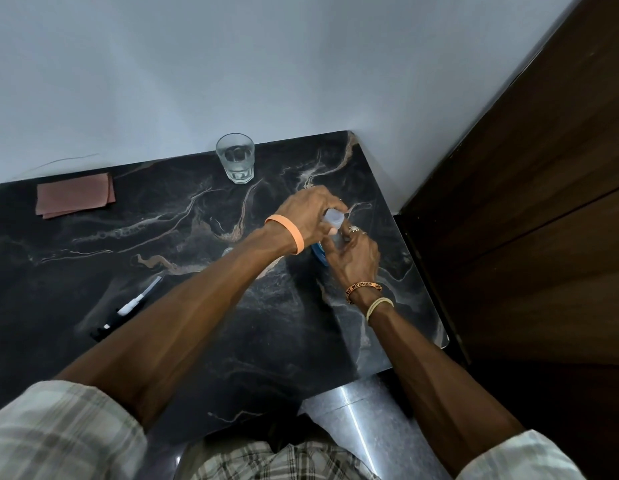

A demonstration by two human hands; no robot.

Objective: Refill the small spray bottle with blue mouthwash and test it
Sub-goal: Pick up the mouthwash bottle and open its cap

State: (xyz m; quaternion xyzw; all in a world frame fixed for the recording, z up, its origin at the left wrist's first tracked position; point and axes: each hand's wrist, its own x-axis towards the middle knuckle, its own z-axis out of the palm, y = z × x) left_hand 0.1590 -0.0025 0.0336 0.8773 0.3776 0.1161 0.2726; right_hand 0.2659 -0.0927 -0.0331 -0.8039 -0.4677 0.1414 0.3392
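Observation:
Both hands meet near the right end of the black marble table (183, 341). My left hand (306, 211), with an orange wristband, grips a translucent white cap (334, 217) from above. Just below it, my right hand (353, 256) holds the clear bottle body (337, 239) under that cap. A patch of blue (318, 255) shows under the hands, most likely the mouthwash; the hands hide most of the bottle. A thin black-and-white tube-like part (128, 308) lies on the table at the left. A small clear object (227, 251) peeks out beside my left forearm.
A glass tumbler (236, 157) with a little clear liquid stands at the back by the grey wall. A folded pink cloth (74, 195) lies at the back left. A dark wooden panel (526, 202) borders the table's right edge.

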